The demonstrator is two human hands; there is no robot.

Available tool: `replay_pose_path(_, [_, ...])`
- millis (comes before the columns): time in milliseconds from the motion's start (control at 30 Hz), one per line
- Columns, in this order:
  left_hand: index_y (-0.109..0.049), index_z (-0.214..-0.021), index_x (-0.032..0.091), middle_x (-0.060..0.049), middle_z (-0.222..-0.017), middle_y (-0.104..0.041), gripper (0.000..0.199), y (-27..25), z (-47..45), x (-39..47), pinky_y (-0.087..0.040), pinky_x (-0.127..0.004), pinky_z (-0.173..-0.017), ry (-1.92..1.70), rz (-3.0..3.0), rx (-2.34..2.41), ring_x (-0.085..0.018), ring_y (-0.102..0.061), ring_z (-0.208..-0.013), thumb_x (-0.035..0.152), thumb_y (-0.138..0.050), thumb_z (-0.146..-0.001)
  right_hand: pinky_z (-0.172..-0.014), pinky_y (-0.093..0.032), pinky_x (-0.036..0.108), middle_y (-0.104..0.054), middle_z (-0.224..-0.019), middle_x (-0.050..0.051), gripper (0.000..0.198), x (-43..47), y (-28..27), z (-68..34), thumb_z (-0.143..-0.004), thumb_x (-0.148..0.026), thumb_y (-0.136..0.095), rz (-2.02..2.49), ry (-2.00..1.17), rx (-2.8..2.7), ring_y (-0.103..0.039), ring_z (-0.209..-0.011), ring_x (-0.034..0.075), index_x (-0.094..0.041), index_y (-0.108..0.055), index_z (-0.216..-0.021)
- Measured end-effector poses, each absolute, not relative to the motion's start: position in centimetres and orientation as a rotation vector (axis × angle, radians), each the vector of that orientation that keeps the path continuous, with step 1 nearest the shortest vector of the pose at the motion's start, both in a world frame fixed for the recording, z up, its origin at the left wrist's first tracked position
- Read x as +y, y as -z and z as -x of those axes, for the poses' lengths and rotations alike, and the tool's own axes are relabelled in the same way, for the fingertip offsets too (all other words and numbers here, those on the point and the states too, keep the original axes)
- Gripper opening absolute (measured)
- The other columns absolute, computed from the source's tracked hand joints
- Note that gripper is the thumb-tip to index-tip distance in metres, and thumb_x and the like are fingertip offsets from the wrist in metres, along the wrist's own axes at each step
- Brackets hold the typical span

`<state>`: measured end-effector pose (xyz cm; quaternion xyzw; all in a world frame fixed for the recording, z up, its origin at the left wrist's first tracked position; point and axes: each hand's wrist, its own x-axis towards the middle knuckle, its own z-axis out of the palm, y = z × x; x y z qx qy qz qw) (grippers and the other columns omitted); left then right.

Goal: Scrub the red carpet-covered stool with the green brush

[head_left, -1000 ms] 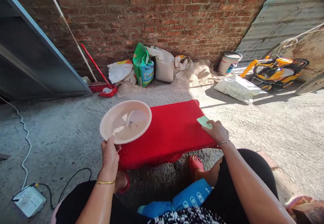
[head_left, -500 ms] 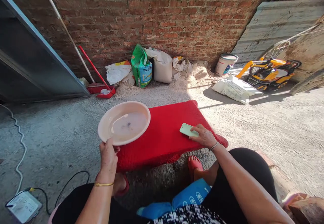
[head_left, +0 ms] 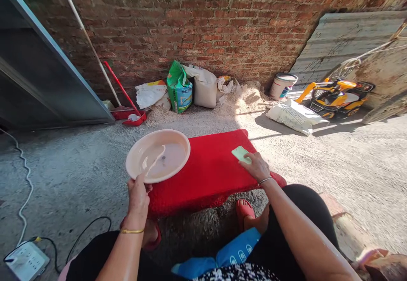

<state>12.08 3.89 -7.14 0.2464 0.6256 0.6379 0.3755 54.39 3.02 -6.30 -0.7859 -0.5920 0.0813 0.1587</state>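
Observation:
A pale pink basin [head_left: 133, 159] with cloudy water and a small dark spot in it rests on the left end of a low table covered in red cloth [head_left: 203, 175]. My left hand [head_left: 138, 194] grips the basin's near rim, thumb on top and fingers curled beneath. Toward the table's right side, my right hand [head_left: 257, 167] holds a light green phone [head_left: 241, 154], or a phone case, between thumb and fingers. It lies on or just above the cloth; I cannot tell which.
Against the brick wall [head_left: 203, 31] stand a green sack [head_left: 179, 90] and a whitish sack [head_left: 205, 88]. A red dustpan [head_left: 135, 121] lies left of them. At right are a bucket [head_left: 282, 87], a flattened bag [head_left: 295, 115] and a yellow toy excavator [head_left: 340, 96]. A power strip [head_left: 28, 262] sits lower left.
My right hand has turned the green phone and shifted it slightly right and away from me. My left hand stays on the basin, where the ripples on the water look different. The view tilted up a little.

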Motion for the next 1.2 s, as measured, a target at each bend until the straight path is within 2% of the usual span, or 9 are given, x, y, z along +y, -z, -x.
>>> replay_pose_path(167, [-0.055,-0.085,0.018,0.008,-0.055,-0.053,0.032,7.0,-12.1,3.8,-0.033,-0.020,-0.039,-1.625,-0.632,1.576,-0.006,-0.040,-0.038,0.039,-0.062,-0.063,-0.075,-0.040,0.027,-0.053,-0.102,0.004,0.033,3.7,7.7,-45.1,-0.080,-0.047,-0.063,1.654,-0.321,-2.233,-0.053,-0.087,0.016,-0.026,-0.062,-0.105])
replay_pose_path(267, [-0.055,-0.080,0.018,0.008,-0.053,-0.051,0.029,7.0,-12.1,3.8,-0.033,-0.020,-0.038,-1.612,-0.638,1.598,-0.007,-0.040,-0.037,0.040,-0.061,-0.062,-0.078,-0.039,0.029,-0.053,-0.102,0.005,0.036,3.6,8.3,-42.1,-0.079,-0.049,-0.065,1.490,-0.339,-2.382,-0.052,-0.089,0.017,-0.026,-0.063,-0.106])
replay_pose_path(367, [-0.055,-0.080,0.017,0.008,-0.053,-0.052,0.030,6.9,-12.1,3.8,-0.032,-0.020,-0.037,-1.606,-0.625,1.615,-0.007,-0.040,-0.037,0.040,-0.062,-0.061,-0.078,-0.039,0.029,-0.052,-0.101,0.005,0.037,3.9,8.2,-42.1,-0.079,-0.049,-0.064,1.547,-0.340,-2.400,-0.052,-0.089,0.017,-0.026,-0.062,-0.107])
replay_pose_path(500, [-0.054,-0.084,0.017,0.008,-0.054,-0.053,0.033,6.8,-12.3,3.7,-0.033,-0.020,-0.038,-1.613,-0.606,1.600,-0.007,-0.041,-0.037,0.040,-0.062,-0.061,-0.075,-0.040,0.028,-0.053,-0.101,0.005,0.035,4.7,7.5,-46.2,-0.081,-0.048,-0.061,1.836,-0.268,-2.248,-0.055,-0.087,0.018,-0.026,-0.063,-0.107])
replay_pose_path(700, [-0.053,-0.080,0.017,0.009,-0.049,-0.048,0.030,6.7,-12.4,3.7,-0.033,-0.021,-0.040,-1.624,-0.596,1.620,-0.008,-0.041,-0.038,0.040,-0.062,-0.062,-0.075,-0.044,0.036,-0.053,-0.108,0.010,0.046,4.4,6.9,-56.3,-0.081,-0.056,-0.052,2.474,-0.260,-1.608,-0.061,-0.091,0.025,-0.026,-0.061,-0.114])
replay_pose_path(833, [-0.055,-0.081,0.017,0.007,-0.055,-0.053,0.030,6.5,-12.5,3.7,-0.033,-0.020,-0.040,-1.623,-0.622,1.597,-0.007,-0.041,-0.039,0.039,-0.061,-0.062,-0.078,-0.044,0.042,-0.053,-0.110,0.013,0.049,3.3,6.5,-60.1,-0.080,-0.058,-0.050,2.677,-0.207,-1.252,-0.061,-0.095,0.029,-0.026,-0.062,-0.115])
replay_pose_path(1000, [-0.054,-0.079,0.017,0.007,-0.056,-0.054,0.029,6.6,-12.5,3.7,-0.032,-0.020,-0.039,-1.623,-0.630,1.605,-0.007,-0.042,-0.039,0.039,-0.060,-0.061,-0.075,-0.044,0.036,-0.053,-0.107,0.009,0.046,3.8,5.9,-57.1,-0.081,-0.059,-0.052,2.535,-0.185,-1.375,-0.061,-0.089,0.023,-0.027,-0.062,-0.113])
replay_pose_path(1100, [-0.053,-0.081,0.018,0.007,-0.054,-0.054,0.029,6.9,-12.3,3.8,-0.034,-0.021,-0.039,-1.619,-0.610,1.620,-0.008,-0.043,-0.038,0.039,-0.062,-0.061,-0.069,-0.042,0.029,-0.054,-0.104,0.006,0.041,4.7,6.5,-51.9,-0.082,-0.057,-0.054,2.267,-0.188,-1.691,-0.059,-0.085,0.019,-0.028,-0.061,-0.111])
replay_pose_path(1200, [-0.051,-0.082,0.019,0.007,-0.055,-0.054,0.029,7.0,-12.3,3.7,-0.035,-0.022,-0.039,-1.621,-0.587,1.640,-0.009,-0.044,-0.039,0.038,-0.062,-0.063,-0.069,-0.040,0.026,-0.054,-0.101,0.004,0.036,4.6,7.7,-46.2,-0.082,-0.053,-0.058,1.935,-0.210,-2.048,-0.056,-0.085,0.016,-0.028,-0.062,-0.107])
